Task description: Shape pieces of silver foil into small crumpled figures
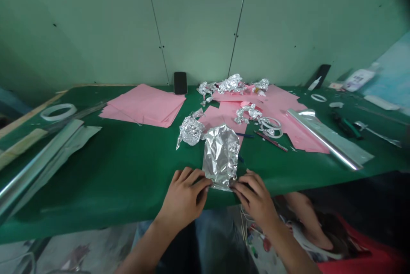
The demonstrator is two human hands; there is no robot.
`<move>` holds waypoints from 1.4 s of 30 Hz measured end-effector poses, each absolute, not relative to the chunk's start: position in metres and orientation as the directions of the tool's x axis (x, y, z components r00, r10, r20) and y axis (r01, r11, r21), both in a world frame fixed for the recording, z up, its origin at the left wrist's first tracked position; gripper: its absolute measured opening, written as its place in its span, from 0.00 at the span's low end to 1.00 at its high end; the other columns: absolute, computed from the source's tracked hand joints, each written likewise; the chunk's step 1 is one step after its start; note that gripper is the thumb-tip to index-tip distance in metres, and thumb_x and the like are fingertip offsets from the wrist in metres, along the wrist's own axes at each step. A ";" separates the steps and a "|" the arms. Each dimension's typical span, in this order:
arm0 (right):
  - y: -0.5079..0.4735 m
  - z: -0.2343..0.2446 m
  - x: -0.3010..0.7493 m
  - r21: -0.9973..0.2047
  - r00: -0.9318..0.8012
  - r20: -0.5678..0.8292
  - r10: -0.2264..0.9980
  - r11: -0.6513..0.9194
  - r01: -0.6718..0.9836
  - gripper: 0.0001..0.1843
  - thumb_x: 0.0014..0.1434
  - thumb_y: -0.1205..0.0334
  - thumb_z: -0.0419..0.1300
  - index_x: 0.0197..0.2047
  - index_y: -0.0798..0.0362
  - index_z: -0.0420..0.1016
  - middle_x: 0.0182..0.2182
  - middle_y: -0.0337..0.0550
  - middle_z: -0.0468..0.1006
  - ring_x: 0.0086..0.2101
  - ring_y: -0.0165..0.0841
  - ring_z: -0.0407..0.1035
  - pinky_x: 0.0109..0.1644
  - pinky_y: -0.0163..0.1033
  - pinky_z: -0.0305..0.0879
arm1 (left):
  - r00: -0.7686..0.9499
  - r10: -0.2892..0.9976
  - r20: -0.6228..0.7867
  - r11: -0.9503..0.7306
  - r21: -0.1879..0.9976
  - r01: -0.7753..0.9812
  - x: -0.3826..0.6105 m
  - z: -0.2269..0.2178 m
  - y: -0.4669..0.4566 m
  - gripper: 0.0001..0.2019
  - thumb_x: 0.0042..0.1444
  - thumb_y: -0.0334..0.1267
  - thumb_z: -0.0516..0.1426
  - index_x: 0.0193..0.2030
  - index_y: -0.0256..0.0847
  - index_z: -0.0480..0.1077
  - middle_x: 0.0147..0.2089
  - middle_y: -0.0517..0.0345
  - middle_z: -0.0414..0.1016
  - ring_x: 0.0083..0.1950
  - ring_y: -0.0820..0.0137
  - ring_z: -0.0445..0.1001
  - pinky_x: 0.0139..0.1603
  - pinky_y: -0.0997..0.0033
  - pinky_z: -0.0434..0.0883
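A crinkled sheet of aluminium foil (221, 154) lies near the front edge of the green table, its top end rounded. My left hand (187, 192) has its thumb and fingers pinched on the foil's lower left corner. At the lower right corner, the fingers of my right hand (253, 192) press together on the foil's edge. Just behind and to the left sits a crumpled foil ball (191, 131) with a twisted tail. A blue pen (245, 135) is partly hidden behind the foil, and a dark red pen (270, 140) lies to the right.
Pink paper sheets (144, 105) are stacked at the left, more (275, 103) at the right. Foil rolls lie at left (38, 158) and right (323, 139). Crumpled foil pieces (232, 83) and a phone (180, 83) are at the back. Pliers (347, 125) rest far right. Another person's arm (304, 214) shows below.
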State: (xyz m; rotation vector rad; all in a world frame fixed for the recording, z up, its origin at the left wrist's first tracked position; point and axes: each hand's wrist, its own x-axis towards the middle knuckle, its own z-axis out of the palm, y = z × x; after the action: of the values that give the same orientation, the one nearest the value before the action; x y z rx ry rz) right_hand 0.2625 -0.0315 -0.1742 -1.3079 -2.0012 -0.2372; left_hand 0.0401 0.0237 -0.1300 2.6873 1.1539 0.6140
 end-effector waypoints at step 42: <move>-0.015 -0.144 0.272 0.009 -0.508 0.285 0.813 0.528 0.849 0.34 0.64 0.47 0.51 0.69 0.49 0.50 0.66 0.41 0.58 0.64 0.51 0.50 0.61 0.65 0.58 | 0.668 0.615 0.420 -0.763 0.103 0.638 0.042 -0.153 0.000 0.18 0.61 0.37 0.54 0.59 0.44 0.66 0.57 0.58 0.73 0.59 0.60 0.68 0.66 0.49 0.57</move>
State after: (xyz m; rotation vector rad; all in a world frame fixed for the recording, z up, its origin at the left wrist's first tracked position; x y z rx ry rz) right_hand 0.2723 -0.0152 -0.1438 -1.4001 -2.5226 -0.2154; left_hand 0.0422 -0.0002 -0.1528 2.9170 1.0968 0.7030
